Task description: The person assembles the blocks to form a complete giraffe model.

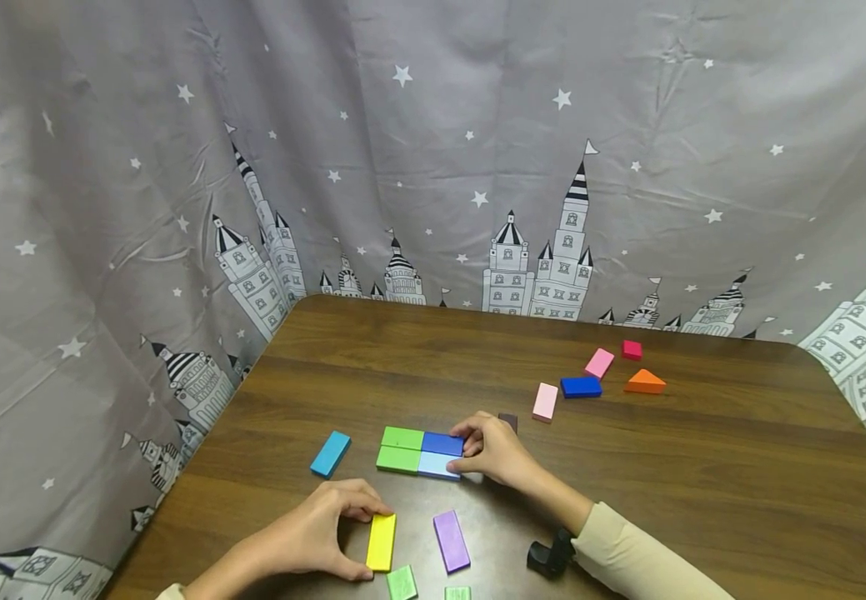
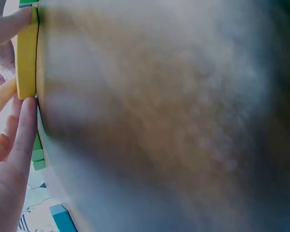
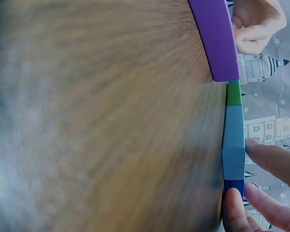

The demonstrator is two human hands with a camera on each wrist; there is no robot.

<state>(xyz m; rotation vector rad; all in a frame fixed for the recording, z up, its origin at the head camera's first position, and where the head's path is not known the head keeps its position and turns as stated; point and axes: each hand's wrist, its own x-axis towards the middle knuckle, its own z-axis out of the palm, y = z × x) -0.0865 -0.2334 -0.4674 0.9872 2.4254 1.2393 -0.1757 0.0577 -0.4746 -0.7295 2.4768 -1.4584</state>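
My left hand (image 1: 318, 527) grips a yellow rectangular block (image 1: 382, 543) by its two ends, thumb at the near end and fingers at the far end. Ahead of it, two green blocks (image 1: 398, 460), a dark blue block (image 1: 442, 443) and a light blue block (image 1: 437, 466) lie flat, forming one rectangle. My right hand (image 1: 498, 454) holds the right end of this group, its thumb on the light blue block and fingers at the dark blue one. In the right wrist view, a fingertip (image 3: 234, 198) presses the dark blue end.
A purple block (image 1: 451, 542) and small green blocks (image 1: 402, 582) lie near me. A teal block (image 1: 331, 454) sits left of the group. Pink blocks (image 1: 544, 402), another blue block (image 1: 581, 387), an orange triangle (image 1: 645, 382) and a red block (image 1: 631, 350) lie far right.
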